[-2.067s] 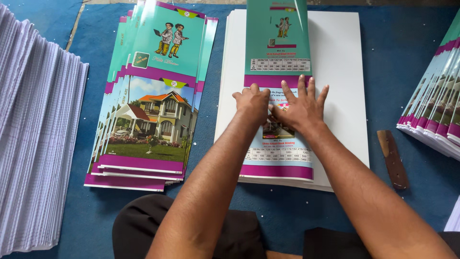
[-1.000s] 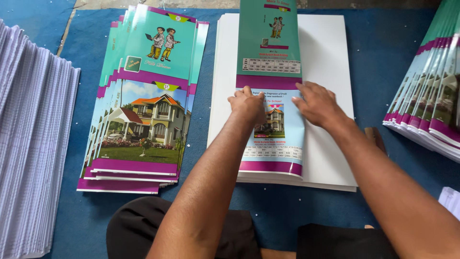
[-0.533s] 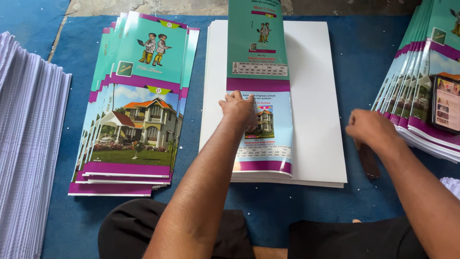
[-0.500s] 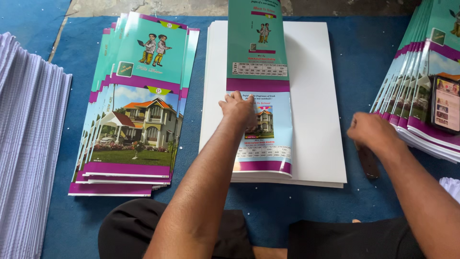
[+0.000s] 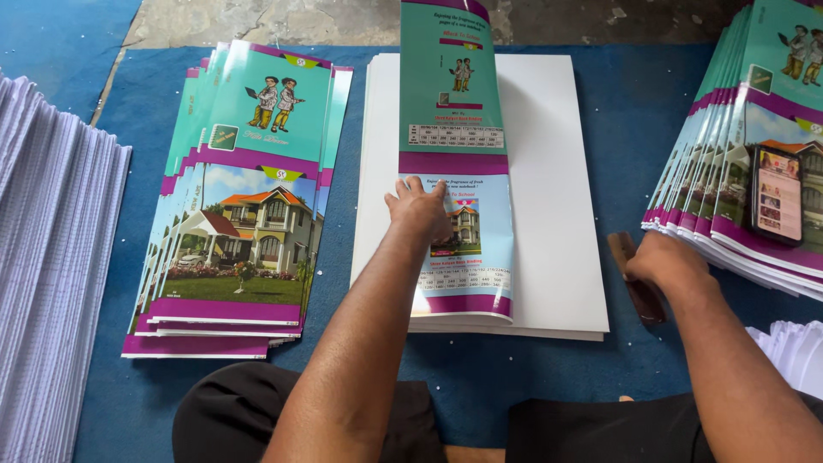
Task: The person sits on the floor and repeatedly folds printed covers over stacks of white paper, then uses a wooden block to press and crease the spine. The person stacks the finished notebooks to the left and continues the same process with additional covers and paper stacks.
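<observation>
Folded cover (image 5: 459, 171) — L hand (image 5: 418, 210) flat, fingers apart; R hand (image 5: 664, 261) clamped on wooden tool (image 5: 636, 279).

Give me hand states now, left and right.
Left hand: open, flat, pressing the printed cover sheet on the white paper stack.
Right hand: curled over the brown wooden tool; firm grip cannot be told.

Teal cover sheet (image 5: 459, 171) with purple bands and a house picture, on a plain white paper stack (image 5: 549, 189). At nine o'clock, teal-and-purple covers (image 5: 249, 197) with an orange-roofed house over green lawn. Blue mat (image 5: 617, 377) beneath. At three o'clock, dark brown wooden tool (image 5: 639, 296); black phone (image 5: 776, 193).
</observation>
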